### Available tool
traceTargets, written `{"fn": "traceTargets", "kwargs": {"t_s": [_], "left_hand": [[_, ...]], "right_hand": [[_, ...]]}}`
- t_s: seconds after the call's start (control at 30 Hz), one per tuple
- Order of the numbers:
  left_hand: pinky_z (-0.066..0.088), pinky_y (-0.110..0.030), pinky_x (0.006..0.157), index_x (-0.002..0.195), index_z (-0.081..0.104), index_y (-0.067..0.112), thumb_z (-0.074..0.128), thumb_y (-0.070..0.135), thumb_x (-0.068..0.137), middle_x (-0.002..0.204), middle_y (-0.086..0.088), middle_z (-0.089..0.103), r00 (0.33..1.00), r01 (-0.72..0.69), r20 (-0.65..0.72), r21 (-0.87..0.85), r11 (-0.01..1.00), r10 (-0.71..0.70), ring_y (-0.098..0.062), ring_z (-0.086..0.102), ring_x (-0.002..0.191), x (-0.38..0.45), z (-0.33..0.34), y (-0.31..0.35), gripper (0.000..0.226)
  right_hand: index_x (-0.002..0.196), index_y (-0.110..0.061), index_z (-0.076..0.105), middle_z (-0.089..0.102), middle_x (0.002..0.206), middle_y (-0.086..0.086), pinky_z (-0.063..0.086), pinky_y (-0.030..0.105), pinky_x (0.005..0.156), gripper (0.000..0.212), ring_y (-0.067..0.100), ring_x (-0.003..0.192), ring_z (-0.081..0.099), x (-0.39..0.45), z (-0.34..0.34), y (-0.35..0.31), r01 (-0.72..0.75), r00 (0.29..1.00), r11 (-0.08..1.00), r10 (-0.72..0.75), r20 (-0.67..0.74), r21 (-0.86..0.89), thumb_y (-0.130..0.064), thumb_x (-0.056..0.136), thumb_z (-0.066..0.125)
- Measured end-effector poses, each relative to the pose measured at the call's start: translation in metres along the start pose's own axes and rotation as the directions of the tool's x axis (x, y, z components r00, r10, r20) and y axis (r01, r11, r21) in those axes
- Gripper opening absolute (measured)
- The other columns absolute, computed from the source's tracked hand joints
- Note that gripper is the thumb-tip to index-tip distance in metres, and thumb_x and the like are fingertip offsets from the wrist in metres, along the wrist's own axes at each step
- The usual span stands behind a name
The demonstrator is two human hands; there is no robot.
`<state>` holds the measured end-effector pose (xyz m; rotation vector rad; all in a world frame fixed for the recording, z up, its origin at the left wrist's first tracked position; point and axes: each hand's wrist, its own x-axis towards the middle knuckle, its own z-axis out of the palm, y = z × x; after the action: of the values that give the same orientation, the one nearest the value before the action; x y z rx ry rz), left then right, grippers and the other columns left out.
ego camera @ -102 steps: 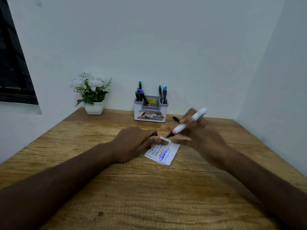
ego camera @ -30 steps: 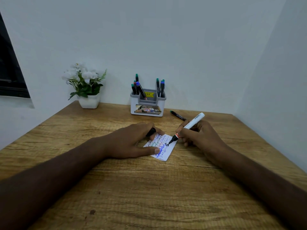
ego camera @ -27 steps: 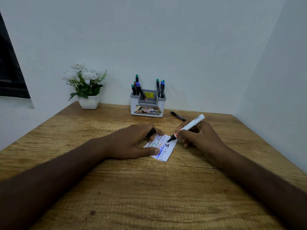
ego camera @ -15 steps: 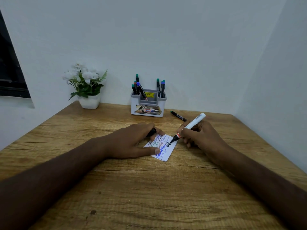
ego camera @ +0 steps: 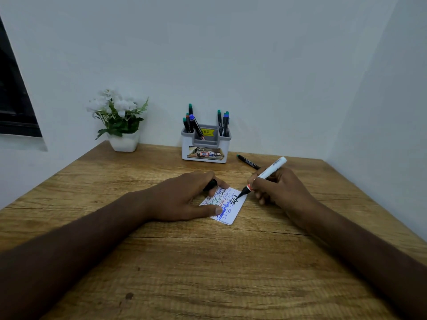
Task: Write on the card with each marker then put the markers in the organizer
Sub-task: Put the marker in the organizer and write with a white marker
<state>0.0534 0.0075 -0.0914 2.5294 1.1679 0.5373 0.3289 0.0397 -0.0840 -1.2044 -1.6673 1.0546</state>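
Mid-frame: right hand (ego camera: 280, 190) grips white marker (ego camera: 268, 173), black tip on card (ego camera: 227, 204) w/ coloured scribbles. Left hand (ego camera: 184, 197) pins card on desk (ego camera: 208, 273), fingers curled round black cap (ego camera: 210, 184). Organizer (ego camera: 205, 144) w/ markers upper centre; loose black marker (ego camera: 247, 161) just right of it.

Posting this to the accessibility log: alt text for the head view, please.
A right hand writes on a small card with a white marker, while the left hand pins the card to a wooden table and holds a black cap. Behind stand an organizer of markers, one loose marker and a potted plant.
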Motion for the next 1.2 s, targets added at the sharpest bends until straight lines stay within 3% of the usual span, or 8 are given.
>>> {"fn": "traceTargets", "kwargs": {"t_s": [0.13, 0.3, 0.43, 0.57, 0.67, 0.73, 0.9, 1.2], "left_hand": [[0.054, -0.046, 0.096, 0.108, 0.032, 0.081, 0.058, 0.070, 0.097, 0.142, 0.015, 0.060, 1.000, -0.014, 0.009, 0.008, 1.000, 0.013, -0.008, 0.058, 0.121, 0.000, -0.002, 0.005, 0.030], [0.054, -0.047, 0.096, 0.105, 0.034, 0.079, 0.059, 0.070, 0.097, 0.142, 0.013, 0.061, 1.000, -0.009, 0.018, 0.001, 1.000, 0.009, -0.010, 0.058, 0.124, 0.000, -0.003, 0.006, 0.028], [0.054, -0.045, 0.096, 0.103, 0.034, 0.077, 0.058, 0.069, 0.097, 0.145, 0.017, 0.059, 1.000, -0.011, 0.024, 0.013, 1.000, 0.011, -0.008, 0.057, 0.124, 0.000, -0.003, 0.007, 0.026], [0.053, -0.045, 0.095, 0.107, 0.033, 0.080, 0.059, 0.067, 0.098, 0.143, 0.015, 0.060, 1.000, -0.004, 0.021, 0.028, 1.000, 0.003, -0.008, 0.058, 0.118, 0.000, -0.004, 0.007, 0.031], [0.053, -0.041, 0.094, 0.134, 0.044, 0.062, 0.059, 0.068, 0.097, 0.123, 0.023, 0.058, 1.000, 0.015, 0.006, 0.053, 0.998, -0.015, -0.005, 0.057, 0.114, -0.002, -0.003, 0.004, 0.039], [0.053, -0.039, 0.094, 0.144, 0.050, 0.043, 0.060, 0.067, 0.098, 0.115, 0.027, 0.054, 1.000, 0.030, -0.003, 0.066, 0.997, -0.030, -0.004, 0.056, 0.113, -0.002, -0.003, 0.001, 0.053], [0.052, -0.036, 0.091, 0.114, 0.054, 0.029, 0.062, 0.064, 0.098, 0.143, 0.032, 0.054, 1.000, 0.000, -0.015, 0.072, 0.997, 0.001, -0.004, 0.056, 0.116, -0.002, -0.002, -0.004, 0.039], [0.050, -0.030, 0.089, 0.113, 0.056, 0.027, 0.063, 0.064, 0.098, 0.136, 0.043, 0.051, 0.999, -0.020, -0.028, 0.080, 0.997, 0.022, 0.001, 0.055, 0.117, -0.002, -0.003, -0.004, 0.041]], "right_hand": [[0.097, 0.000, 0.077, 0.072, 0.071, 0.010, 0.053, 0.025, 0.058, 0.013, 0.017, 0.060, 0.063, 0.001, -0.001, 0.002, -0.004, 1.000, 1.000, 0.004, 0.000, 0.021, -0.013, 0.096, 0.073], [0.096, 0.000, 0.076, 0.072, 0.069, 0.009, 0.054, 0.024, 0.057, 0.011, 0.017, 0.058, 0.064, 0.000, -0.001, 0.000, -0.017, 0.999, 1.000, 0.018, -0.044, 0.026, -0.010, 0.095, 0.072], [0.097, 0.000, 0.076, 0.075, 0.082, 0.021, 0.059, 0.033, 0.067, 0.010, 0.024, 0.069, 0.068, -0.004, -0.005, -0.006, 0.065, 0.990, 0.995, -0.055, -0.130, 0.074, -0.008, 0.093, 0.075], [0.091, 0.012, 0.072, 0.076, 0.086, 0.023, 0.063, 0.032, 0.070, 0.007, 0.027, 0.076, 0.071, -0.018, -0.005, -0.019, 0.055, 0.996, 0.984, -0.067, 0.062, 0.172, 0.006, 0.088, 0.074], [0.089, 0.004, 0.076, 0.078, 0.095, 0.029, 0.065, 0.027, 0.072, 0.011, 0.026, 0.078, 0.077, -0.028, -0.005, -0.025, -0.037, 0.950, 0.989, -0.009, 0.312, 0.141, 0.012, 0.091, 0.069], [0.087, 0.002, 0.076, 0.077, 0.092, 0.031, 0.065, 0.029, 0.069, 0.014, 0.028, 0.076, 0.076, -0.029, -0.003, -0.026, -0.037, 0.934, 0.995, 0.002, 0.356, 0.093, 0.013, 0.091, 0.069], [0.079, -0.002, 0.073, 0.070, 0.073, 0.022, 0.056, 0.029, 0.061, 0.013, 0.027, 0.066, 0.065, -0.027, 0.001, -0.027, -0.009, 0.951, 1.000, 0.007, 0.309, 0.007, 0.004, 0.091, 0.073], [0.070, -0.008, 0.070, 0.065, 0.069, 0.019, 0.050, 0.029, 0.059, 0.023, 0.022, 0.061, 0.060, -0.027, 0.002, -0.028, 0.024, 0.943, 0.999, -0.014, 0.333, -0.027, 0.003, 0.090, 0.074]]}}
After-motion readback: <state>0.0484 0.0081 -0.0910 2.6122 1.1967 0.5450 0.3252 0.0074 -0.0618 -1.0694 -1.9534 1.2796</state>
